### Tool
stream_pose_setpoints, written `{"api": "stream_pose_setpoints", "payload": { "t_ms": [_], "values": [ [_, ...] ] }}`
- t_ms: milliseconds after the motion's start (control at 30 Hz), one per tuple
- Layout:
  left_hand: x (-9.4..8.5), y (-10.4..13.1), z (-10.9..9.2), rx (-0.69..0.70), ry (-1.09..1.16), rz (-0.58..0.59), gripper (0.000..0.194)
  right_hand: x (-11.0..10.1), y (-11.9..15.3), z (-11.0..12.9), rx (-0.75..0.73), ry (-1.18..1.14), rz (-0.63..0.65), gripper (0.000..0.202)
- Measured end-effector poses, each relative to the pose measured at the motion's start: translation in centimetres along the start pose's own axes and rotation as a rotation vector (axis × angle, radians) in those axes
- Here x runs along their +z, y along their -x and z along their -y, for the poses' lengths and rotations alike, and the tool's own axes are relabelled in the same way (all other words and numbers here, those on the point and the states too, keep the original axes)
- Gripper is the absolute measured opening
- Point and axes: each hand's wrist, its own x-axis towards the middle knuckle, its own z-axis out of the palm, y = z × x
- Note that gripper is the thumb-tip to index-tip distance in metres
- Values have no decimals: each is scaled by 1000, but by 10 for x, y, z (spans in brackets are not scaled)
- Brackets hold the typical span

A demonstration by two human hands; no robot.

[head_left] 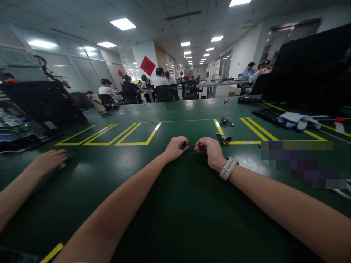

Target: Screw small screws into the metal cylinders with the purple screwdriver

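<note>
My left hand [175, 148] is closed around a small round metal part [183, 145] whose dark hollow end shows. Just to its right, my right hand [208, 149] pinches a thin metal rod [192, 145], and the rod's far end meets the round part. A light watch band circles my right wrist. A tiny dark piece [193, 153] lies on the green table [175, 204] below the rod. Beyond my right hand rest a metal cylinder part [225, 138] and a smaller metal part [227, 121].
Another person's hand [51, 160] rests on the table at the left. White and blue gloves [297, 119], a dark tool [249, 100] and a red-tipped item [226, 101] lie at the back right. Large black panels stand on both sides. Several people sit farther back.
</note>
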Motion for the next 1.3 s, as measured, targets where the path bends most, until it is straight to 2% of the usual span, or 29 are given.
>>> {"api": "stream_pose_setpoints", "payload": {
  "t_ms": [100,333,533,733,1000,1167,1300],
  "values": [
    [-1,0,-1,18,-26,19,6,1,1,-1,-15,13,20,8],
    [-2,0,-4,33,-8,49,7,-7,-10,0,116,-5,32,10],
    [-2,0,-3,23,28,33,9,-7,-11,-1,136,-36,16,9],
    [-2,-1,-4,-81,39,11,11,-7,-9,1,120,-92,-58,11],
    [-3,1,1,-288,6,-90,13,-12,-13,-1,74,-149,-143,8],
    [-5,1,1,-374,-8,-5,19,-13,-16,-5,44,-114,-178,2],
    [-8,3,1,-357,-14,69,19,-11,-16,-6,37,-70,-177,3]
  ]
}}
